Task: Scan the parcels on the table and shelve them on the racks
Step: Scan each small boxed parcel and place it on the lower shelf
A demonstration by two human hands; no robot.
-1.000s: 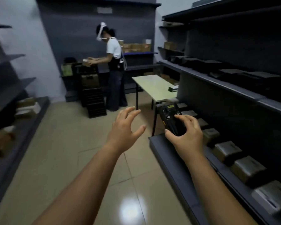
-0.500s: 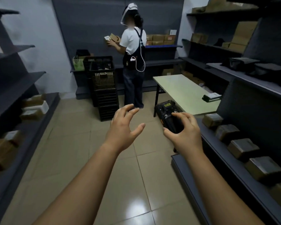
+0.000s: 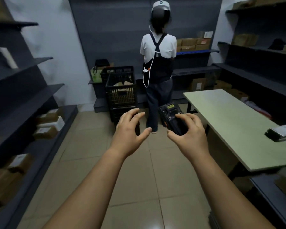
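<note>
My right hand (image 3: pixel 187 135) grips a black handheld scanner (image 3: pixel 172 117) with a yellow label at its top, held out in front of me above the floor. Just to its left, my left hand (image 3: pixel 130 131) is held up with fingers spread and holds nothing. A pale green table (image 3: pixel 234 123) stands to the right, and a dark parcel with a white label (image 3: pixel 281 133) lies near its right edge. Dark racks (image 3: pixel 31 116) line the left wall with several cardboard parcels (image 3: pixel 47 126) on the low shelves. More racks (image 3: pixel 261 80) run along the right wall.
Another person (image 3: pixel 158 66) stands straight ahead, back turned, facing the back rack. Stacked black crates (image 3: pixel 120 91) sit on the floor to that person's left. Boxes (image 3: pixel 193 43) fill the back shelf. A tiled floor aisle runs between the racks.
My view has swung left from the right rack toward the room's middle. The other person has turned away to face the back shelf. Both my hands keep their pose.
</note>
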